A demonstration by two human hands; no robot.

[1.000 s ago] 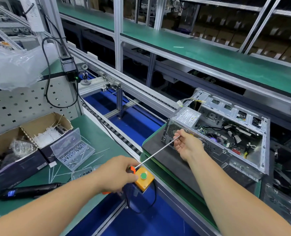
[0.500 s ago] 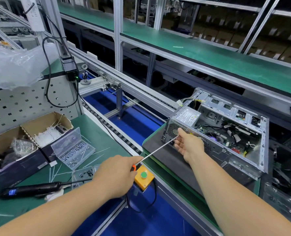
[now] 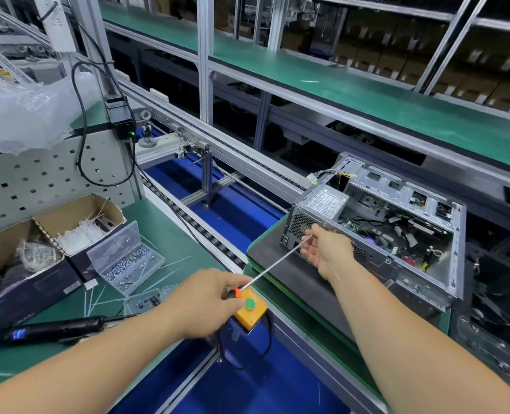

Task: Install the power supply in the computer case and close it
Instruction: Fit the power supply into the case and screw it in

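So the power supply (image 3: 319,209) sat in the near-left corner of the open computer case (image 3: 397,222). Left hand (image 3: 201,303) gripped the handle of the long screwdriver (image 3: 273,267), shaft angled up-right toward the PSU's rear grille. Right hand (image 3: 327,252), the nearer one, pinched the tip loosely, other fingers relaxed.

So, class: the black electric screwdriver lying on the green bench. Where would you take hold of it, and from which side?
Grip the electric screwdriver around its thick black body, coming down from above. It lies flat on the bench, its tip pointing right, so the top is open to a wrap of the fingers.
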